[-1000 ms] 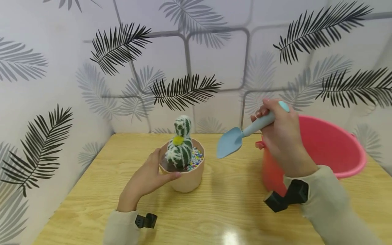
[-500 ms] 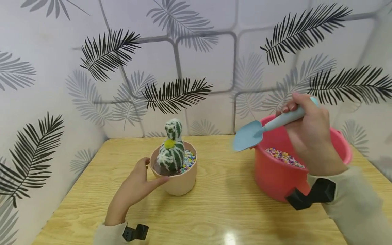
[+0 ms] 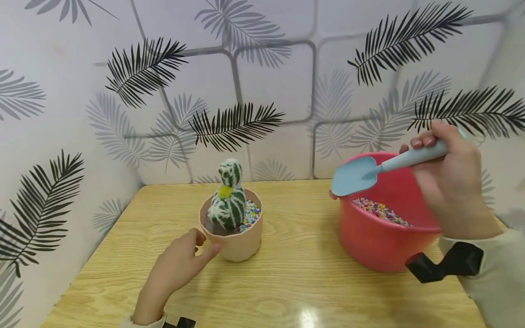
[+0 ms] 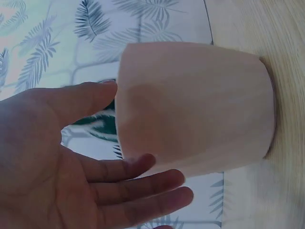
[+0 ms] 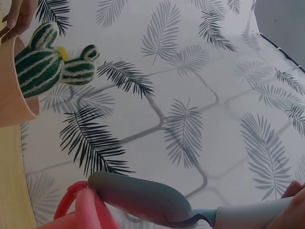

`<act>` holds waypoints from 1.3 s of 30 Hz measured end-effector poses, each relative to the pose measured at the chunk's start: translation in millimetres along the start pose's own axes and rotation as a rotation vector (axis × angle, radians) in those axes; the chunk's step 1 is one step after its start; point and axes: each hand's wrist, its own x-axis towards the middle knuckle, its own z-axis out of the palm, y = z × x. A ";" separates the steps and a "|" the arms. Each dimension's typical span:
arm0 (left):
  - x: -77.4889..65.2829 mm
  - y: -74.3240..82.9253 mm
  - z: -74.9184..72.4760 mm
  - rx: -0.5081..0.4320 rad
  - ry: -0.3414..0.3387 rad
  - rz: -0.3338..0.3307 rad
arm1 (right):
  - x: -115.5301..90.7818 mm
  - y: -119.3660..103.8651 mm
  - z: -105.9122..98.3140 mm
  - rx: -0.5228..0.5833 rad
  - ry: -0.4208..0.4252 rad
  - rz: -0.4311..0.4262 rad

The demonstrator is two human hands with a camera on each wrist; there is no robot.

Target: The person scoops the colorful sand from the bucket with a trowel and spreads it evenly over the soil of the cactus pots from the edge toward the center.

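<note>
My right hand grips the handle of a light blue hand trowel, whose blade lies over the left rim of a red bucket. Small multicoloured beads show inside the bucket. On the left, a cream plant pot holds a green cactus with white fuzz and a yellow flower. More beads lie beside the cactus, toward the right of the pot. My left hand is at the pot's near left side, fingers loosely extended, with the thumb tip right at the rim.
Both vessels stand on a light wooden table, apart from each other. A wall with a leaf pattern rises behind the table and along its left side. Black wrist cameras are strapped at the sleeves.
My right hand has carried the trowel rightward, from beside the bucket to over its rim. My left hand has loosened from round the pot and drawn back toward me. The head view has shifted slightly.
</note>
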 end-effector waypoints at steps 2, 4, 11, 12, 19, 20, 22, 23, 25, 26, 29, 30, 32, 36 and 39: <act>-4.4 5.2 0.1 -0.002 -0.021 0.003 | 2.2 -4.9 -3.9 0.001 0.001 -0.007; -8.1 9.8 1.3 -0.010 -0.055 0.007 | 4.3 -9.8 -8.0 0.035 -0.009 -0.008; -18.8 32.0 7.8 -0.081 -0.145 0.079 | 9.3 -25.7 -24.9 0.003 -0.002 -0.069; -20.2 35.7 8.7 -0.082 -0.146 0.103 | 10.2 -27.3 -27.7 -0.017 0.005 -0.077; -20.0 56.5 17.1 -0.129 -0.124 0.256 | 15.9 -32.8 -39.7 -0.118 0.040 -0.086; -18.3 58.9 18.3 -0.142 -0.116 0.283 | 16.7 -32.8 -40.5 -0.129 0.043 -0.086; -14.8 63.6 21.1 -0.165 -0.096 0.339 | 18.0 -32.6 -42.3 -0.149 0.049 -0.093; -12.7 66.1 22.5 -0.173 -0.088 0.368 | 18.3 -32.5 -43.2 -0.157 0.052 -0.092; -8.9 71.0 25.3 -0.194 -0.079 0.414 | 18.9 -32.2 -45.2 -0.161 0.065 -0.086; -7.1 73.5 26.5 -0.201 -0.075 0.426 | 19.3 -32.0 -46.2 -0.161 0.072 -0.082; -1.4 81.6 29.8 -0.219 -0.084 0.420 | 20.6 -31.6 -49.7 -0.156 0.083 -0.072; 0.5 84.3 30.7 -0.226 -0.093 0.410 | 21.4 -31.6 -50.9 -0.144 0.083 -0.069; 4.6 89.9 32.3 -0.236 -0.110 0.389 | 22.4 -31.3 -53.2 -0.164 0.087 -0.070; 13.8 100.8 37.0 -0.271 -0.137 0.372 | 24.8 -30.7 -57.7 -0.199 0.096 -0.072; 20.5 108.4 41.5 -0.306 -0.135 0.370 | 27.9 -29.7 -61.0 -0.240 0.101 -0.063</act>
